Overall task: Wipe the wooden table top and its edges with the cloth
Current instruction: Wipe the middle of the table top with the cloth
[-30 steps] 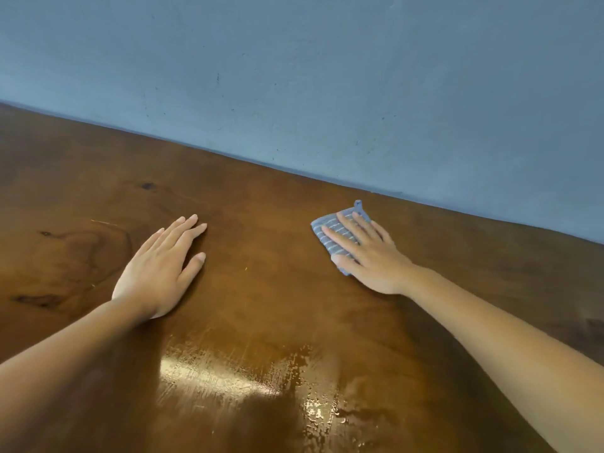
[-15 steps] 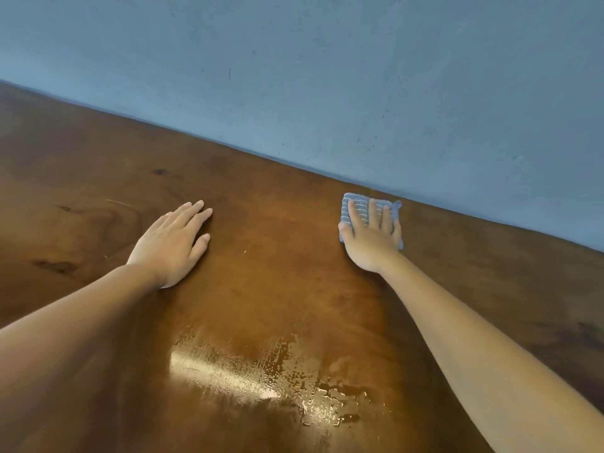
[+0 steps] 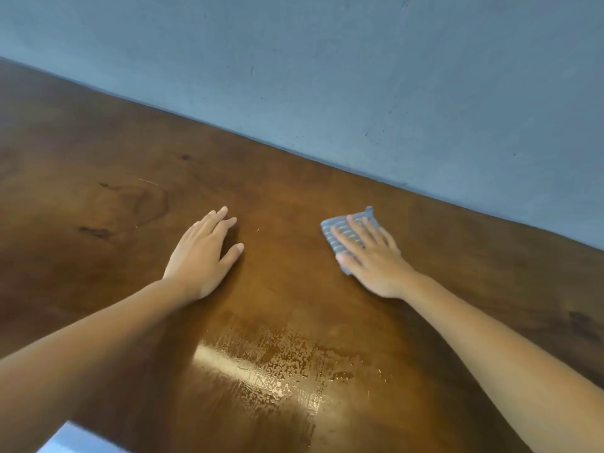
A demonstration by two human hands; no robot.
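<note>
A dark brown wooden table top (image 3: 294,197) fills most of the view and runs back to a wall. A small folded blue-grey ribbed cloth (image 3: 338,227) lies flat on it, right of centre. My right hand (image 3: 372,256) presses down on the cloth with straight, spread fingers; only the cloth's left part and far corner show past the hand. My left hand (image 3: 204,253) rests flat on the bare wood to the left, fingers straight, holding nothing.
A blue-grey wall (image 3: 359,76) meets the table's far edge. A wet, shiny streaked patch (image 3: 277,371) glistens on the wood near me. The table's near-left corner edge shows at the bottom left, with pale floor (image 3: 75,441) below it.
My right hand pulled the cloth back from beside the wall toward me and turned it leftward. My left hand stayed flat on the wood. The view shifted, revealing the table's near-left corner.
</note>
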